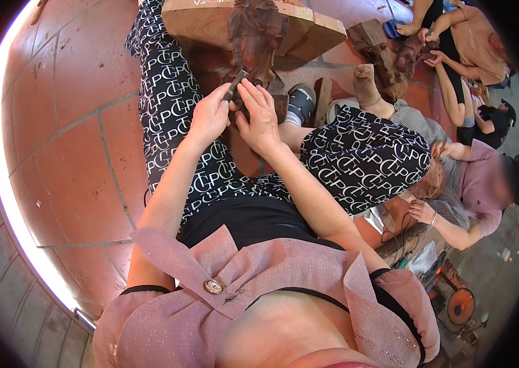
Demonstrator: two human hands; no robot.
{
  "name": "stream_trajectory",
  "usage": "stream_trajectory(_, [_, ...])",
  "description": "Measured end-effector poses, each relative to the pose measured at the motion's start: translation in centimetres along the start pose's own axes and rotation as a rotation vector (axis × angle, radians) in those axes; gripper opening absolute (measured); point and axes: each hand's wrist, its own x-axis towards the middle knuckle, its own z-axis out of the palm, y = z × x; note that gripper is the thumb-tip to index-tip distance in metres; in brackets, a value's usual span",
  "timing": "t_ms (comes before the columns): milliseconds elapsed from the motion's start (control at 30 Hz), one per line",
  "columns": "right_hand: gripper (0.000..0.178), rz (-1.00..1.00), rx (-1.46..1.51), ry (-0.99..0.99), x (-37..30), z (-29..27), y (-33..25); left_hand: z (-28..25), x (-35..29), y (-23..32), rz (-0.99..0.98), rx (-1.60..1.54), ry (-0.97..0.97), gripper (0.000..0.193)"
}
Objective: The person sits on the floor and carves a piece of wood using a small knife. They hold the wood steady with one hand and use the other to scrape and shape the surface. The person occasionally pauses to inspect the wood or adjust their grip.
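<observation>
Pink blouse (167,288) nearest; beyond, the left hand (210,116) pinches a dark tool (234,86); the right hand (259,118) overlays it, grip unclear. The carving (256,37) stands just ahead. Probably smoothing; next stroke needs steady pressure.

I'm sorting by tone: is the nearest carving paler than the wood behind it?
No, the carving is dark brown, the wood behind it light tan.

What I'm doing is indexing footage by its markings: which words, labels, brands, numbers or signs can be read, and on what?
Described, not copied:
Patterned trousers: white capital letters, repeated, clearly legible.
Pale wood block: dark handwriting at the picture's top edge, partly cut off.
Nearby person's pink shirt: small dark mark, too small to read.
Carved figure, dark tool: no lettering I can make out.
</observation>
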Motion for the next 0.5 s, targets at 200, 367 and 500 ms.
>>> stream_trajectory(200, [0.062,0.048,0.028,0.0,-0.2,0.5,0.2,1.2,1.1,-1.5,0.224,0.163,0.084,0.046])
stream_trajectory(367, [0.064,0.035,-0.064,-0.094,-0.7,0.5,0.3,1.5,0.6,-2.6,0.166,0.098,0.105,0.048])
stream_trajectory(500, [0.062,0.039,-0.033,-0.061,-0.4,0.3,0.4,1.6,1.1,-2.6,0.215,0.128,0.126,0.048])
